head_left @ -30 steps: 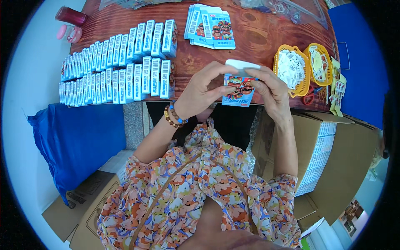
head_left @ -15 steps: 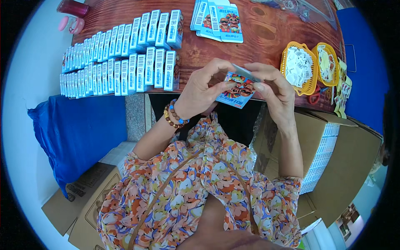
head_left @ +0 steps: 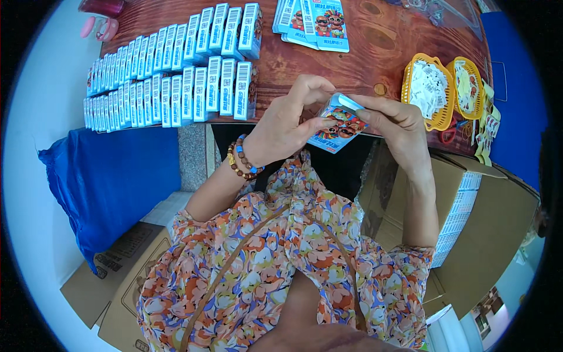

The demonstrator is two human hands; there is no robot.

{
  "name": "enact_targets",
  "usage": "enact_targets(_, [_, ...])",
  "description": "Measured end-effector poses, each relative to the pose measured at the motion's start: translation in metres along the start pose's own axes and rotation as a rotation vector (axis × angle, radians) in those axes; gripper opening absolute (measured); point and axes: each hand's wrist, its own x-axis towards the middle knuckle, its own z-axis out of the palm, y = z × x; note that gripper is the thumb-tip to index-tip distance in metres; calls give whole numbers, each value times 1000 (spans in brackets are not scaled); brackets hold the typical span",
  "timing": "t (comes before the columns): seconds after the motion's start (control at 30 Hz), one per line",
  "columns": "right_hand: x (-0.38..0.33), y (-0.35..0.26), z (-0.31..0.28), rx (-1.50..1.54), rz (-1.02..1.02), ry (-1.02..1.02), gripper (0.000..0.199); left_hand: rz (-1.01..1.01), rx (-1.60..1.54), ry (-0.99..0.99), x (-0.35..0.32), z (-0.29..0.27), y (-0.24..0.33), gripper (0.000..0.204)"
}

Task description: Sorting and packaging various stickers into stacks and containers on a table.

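Observation:
Between my two hands, over the table's near edge, is a small blue carton (head_left: 333, 138) printed with cartoon figures. My left hand (head_left: 296, 120) wraps its left side, thumb lying across the printed face. With bent fingers and thumb, my right hand (head_left: 394, 120) pinches at the carton's upper right end, where a pale flap (head_left: 348, 103) sticks up. The inside of the carton is hidden from view. Beaded bracelets (head_left: 242, 158) circle my left wrist.
Two long rows of standing blue cartons (head_left: 212, 88) fill the table's left. Flat carton blanks (head_left: 328, 26) lie at the back. Yellow baskets (head_left: 446, 121) of small white packets stand right, near red-handled scissors (head_left: 448, 135). Below the table edge is an open cardboard box (head_left: 492, 234) with stacked cartons.
The carton has tilted and now shows its side and flap more clearly. My right hand has shifted from the carton's right edge to its flap end, its fingers more bent.

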Motion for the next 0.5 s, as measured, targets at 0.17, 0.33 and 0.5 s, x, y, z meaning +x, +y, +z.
enact_targets(0.17, [-4,6,5,-272,-120,47,31,-14,64,9,0,1,4,49])
enact_targets(0.33, [-6,9,3,-589,-349,66,34,-86,-70,47,1,5,-2,47])
enact_targets(0.5, [-15,4,3,-709,-299,-62,41,-138,-126,38,-2,6,-6,49])
